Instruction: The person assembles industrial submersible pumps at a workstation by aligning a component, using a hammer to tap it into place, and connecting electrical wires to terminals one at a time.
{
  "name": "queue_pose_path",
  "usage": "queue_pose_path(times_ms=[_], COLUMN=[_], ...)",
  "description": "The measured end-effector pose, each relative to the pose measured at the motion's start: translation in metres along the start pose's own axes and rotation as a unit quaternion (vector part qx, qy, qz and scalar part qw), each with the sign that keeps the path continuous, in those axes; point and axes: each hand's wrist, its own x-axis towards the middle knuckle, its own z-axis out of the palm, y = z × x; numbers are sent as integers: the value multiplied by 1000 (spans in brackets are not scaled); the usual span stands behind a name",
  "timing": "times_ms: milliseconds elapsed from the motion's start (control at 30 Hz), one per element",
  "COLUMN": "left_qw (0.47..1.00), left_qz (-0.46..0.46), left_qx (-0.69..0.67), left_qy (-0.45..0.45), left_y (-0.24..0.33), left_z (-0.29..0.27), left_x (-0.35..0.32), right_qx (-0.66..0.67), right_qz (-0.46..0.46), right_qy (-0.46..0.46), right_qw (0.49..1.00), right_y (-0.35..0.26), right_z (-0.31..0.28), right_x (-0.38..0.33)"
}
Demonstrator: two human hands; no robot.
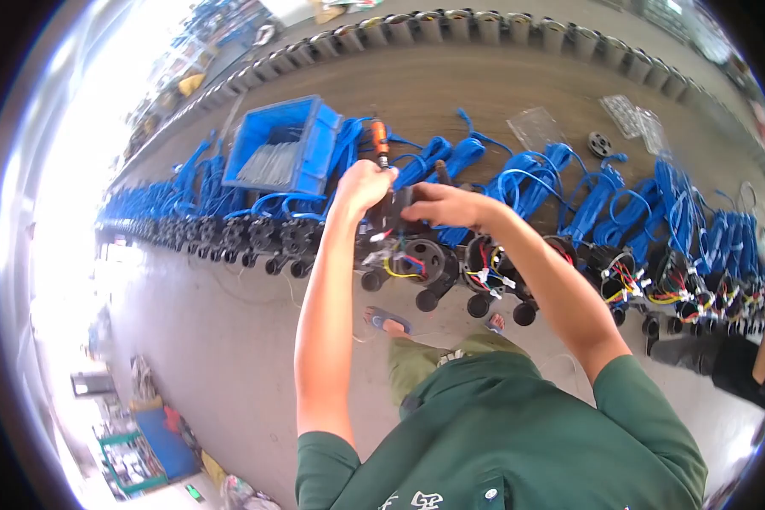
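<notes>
Black round motor housing with coloured wires spilling from its open face [412, 259] stands at the edge of the long brown workbench [484, 85], just below both hands and near the centre of the view. It is one of a row of like black units [255, 238] running from nine o'clock to three o'clock, each with its coiled blue cable [527, 183] laid behind it toward twelve o'clock; I judge this keeps the leads clear of the open faces turned toward the person.

Left hand [364, 183] is clenched around the orange-handled power screwdriver [380, 144], whose handle sticks up at twelve o'clock from the fist, so the tool seems to point down at the housing. Right hand [442, 204], at three o'clock from the left, is curled with its fingers pinching a small dark part [404, 202] held against the top of the unit, probably to steady it under the driver. What exactly that part is I cannot tell.

A blue plastic crate of grey metal pieces [285, 144] sits at ten o'clock from the hands.
</notes>
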Motion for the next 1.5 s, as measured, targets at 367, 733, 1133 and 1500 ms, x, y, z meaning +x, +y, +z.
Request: queue_pose_path(times_ms=[367, 733, 1133, 1500], left_qw=[907, 809, 935, 846], left_qz=[144, 227, 275, 328], left_qx=[-194, -513, -215, -357], left_qy=[345, -174, -62, -221], left_y=[6, -105, -87, -94], left_z=[88, 134, 143, 115], left_x=[-12, -93, -69, -94], right_qx=[298, 353, 407, 406], right_qz=[138, 43, 10, 31], right_qy=[34, 75, 191, 198], right_qw=[944, 932, 893, 892], right_y=[8, 11, -36, 26], right_z=[-31, -15, 26, -23], right_x=[13, 6, -4, 9])
